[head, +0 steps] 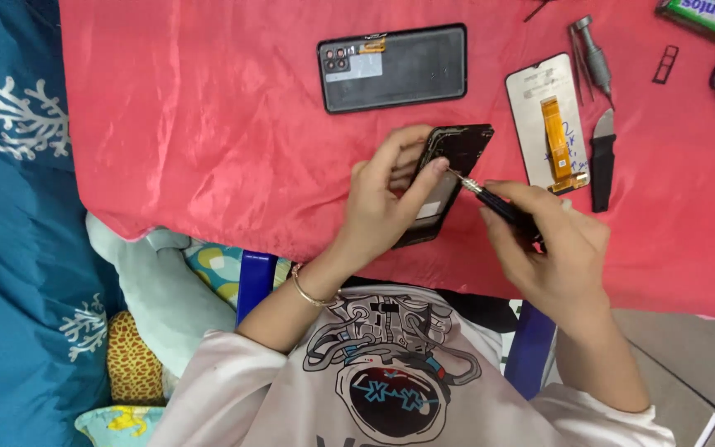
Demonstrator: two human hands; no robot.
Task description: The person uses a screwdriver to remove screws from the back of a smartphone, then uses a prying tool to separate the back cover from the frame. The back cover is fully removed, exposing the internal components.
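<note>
The left hand (382, 203) has its grip closed around an opened phone body (448, 178), a thin black frame tilted up off the bench (208, 124), fingers (411, 141) curled over its near long edge and thumb pressing beside the spot being worked. The right hand (552, 244) is clenched around a slim precision screwdriver (494, 201), whose tip meets the frame just beside the left thumb.

The phone body looks light and stiff but thin, likely fragile where its inner parts are bared; it seems best held by the long edges, as now, away from the exposed inside. The screwdriver handle is narrow and probably apt to roll, so a fingertip pinch near the shaft suits it.

Beyond the left grip, a black back cover (395, 68) lies flat on the red cloth. Just beyond the right grip lies a screen panel (546, 124) with an orange flex ribbon, then a black pry tool (602, 161), and farther off metal tweezers (589, 58).
</note>
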